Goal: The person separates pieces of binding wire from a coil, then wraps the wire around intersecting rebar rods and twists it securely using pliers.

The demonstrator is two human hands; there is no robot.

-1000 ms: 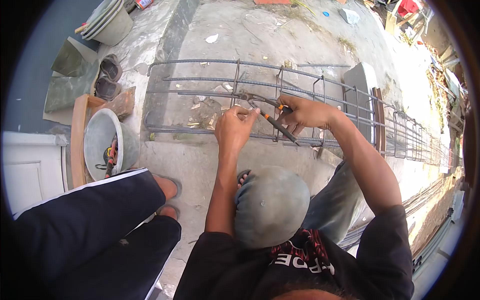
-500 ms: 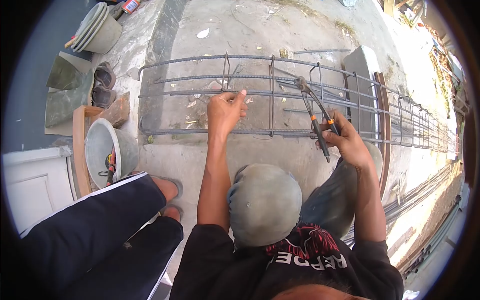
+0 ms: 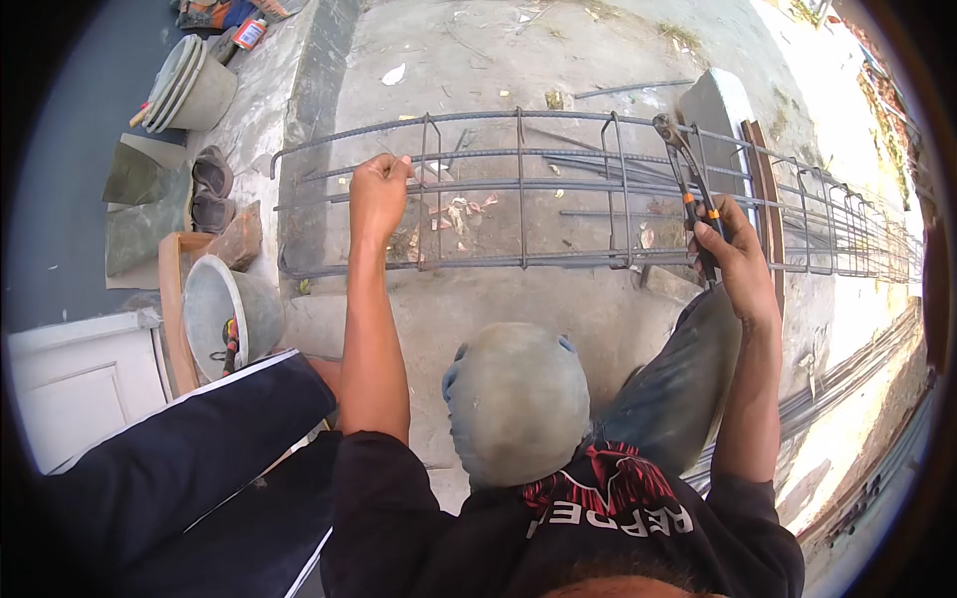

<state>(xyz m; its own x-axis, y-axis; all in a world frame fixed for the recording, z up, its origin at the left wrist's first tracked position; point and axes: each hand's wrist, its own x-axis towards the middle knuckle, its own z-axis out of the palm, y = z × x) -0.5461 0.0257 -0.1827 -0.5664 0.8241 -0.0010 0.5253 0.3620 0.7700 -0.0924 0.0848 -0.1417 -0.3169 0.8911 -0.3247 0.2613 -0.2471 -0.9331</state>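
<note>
My left hand [image 3: 379, 191] is pinched closed over the left part of a rebar cage [image 3: 469, 185]; what its fingertips hold is too small to make out. Farther right, my right hand [image 3: 736, 251] grips the black and orange handles of metal pincers [image 3: 684, 159]. The pincers' head points away from me, over the cage bars near a grey block [image 3: 720, 105]. Square stirrups cross the long bars between my hands. My bent knee [image 3: 518, 404] in worn grey-blue cloth is between my arms.
Another person's legs in dark trousers [image 3: 209, 439] are at the lower left. Beside them stand a bucket [image 3: 224, 299] with tools and a wooden frame [image 3: 171, 309]. Sandals [image 3: 211, 189] and stacked buckets [image 3: 204, 90] are farther back. Loose rods [image 3: 837, 374] lie at the right.
My left hand has moved left along the cage, away from the pincers. My right hand has carried the pincers to the right, and they have turned to point away from me.
</note>
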